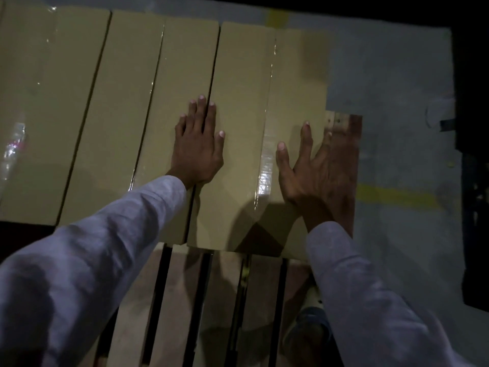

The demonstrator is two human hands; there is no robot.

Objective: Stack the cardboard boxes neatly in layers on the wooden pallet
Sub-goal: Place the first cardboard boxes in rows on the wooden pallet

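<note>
Three taped cardboard boxes lie side by side in a row on the wooden pallet [182, 300]. The rightmost box [251, 107] sits at the pallet's right end. My left hand [198, 144] lies flat, fingers straight, across the gap between that box and the middle box [132, 115]. My right hand [315, 170] rests flat with spread fingers on the rightmost box's right edge; its outer fingers hang past the edge and are hard to see. The left box [39, 102] is untouched.
Bare pallet slats with dark gaps run toward me below the boxes. A pallet corner [344, 123] sticks out to the right of the boxes. Grey floor with yellow tape lines [397, 197] lies to the right. My foot [309, 332] stands by the pallet.
</note>
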